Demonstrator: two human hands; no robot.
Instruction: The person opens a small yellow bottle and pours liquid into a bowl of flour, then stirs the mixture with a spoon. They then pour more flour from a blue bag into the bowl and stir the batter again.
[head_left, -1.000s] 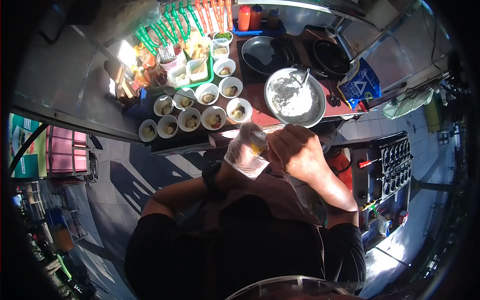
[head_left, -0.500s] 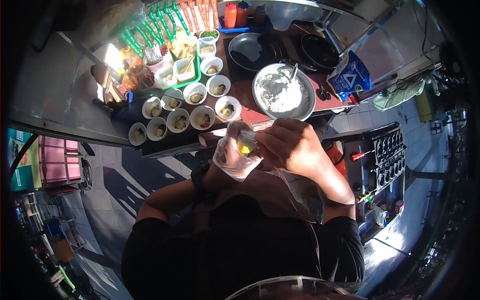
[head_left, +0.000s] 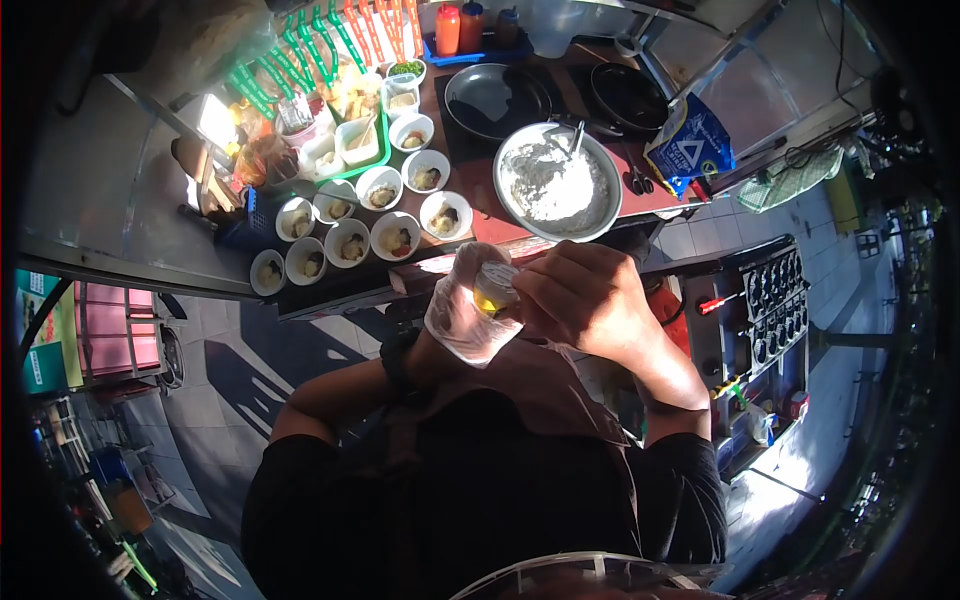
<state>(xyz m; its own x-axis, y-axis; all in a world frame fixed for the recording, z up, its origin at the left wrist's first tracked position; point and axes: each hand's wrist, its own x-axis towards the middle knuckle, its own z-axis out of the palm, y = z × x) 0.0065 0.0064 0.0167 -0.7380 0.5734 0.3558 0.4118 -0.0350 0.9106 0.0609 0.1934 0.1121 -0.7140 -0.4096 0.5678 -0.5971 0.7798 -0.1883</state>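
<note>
My left hand point(head_left: 462, 318), in a clear plastic glove, is closed around a small clear plastic packet point(head_left: 491, 288) with something yellow in its lower part. My bare right hand point(head_left: 590, 300) has its fingers pressed together at the packet's right edge; the fingertips are partly hidden. Just beyond both hands, on the counter, stands a metal bowl point(head_left: 509, 205) of white flour-like powder with a metal utensil handle point(head_left: 577, 138) sticking up. Several white bowls point(head_left: 446, 215) with small portions of food are grouped to the left.
Two black pans point(head_left: 497, 100) sit at the back. A blue bag point(head_left: 690, 150) and scissors point(head_left: 638, 181) lie at right. Food tubs crowd a green tray point(head_left: 383, 150), near squeeze bottles point(head_left: 447, 30). A black moulded pan point(head_left: 777, 300) is on the lower right.
The packet shows more plainly between my hands, its clear top tilted toward me. My hands stay nearly in place, while the counter has shifted slightly left and up in view.
</note>
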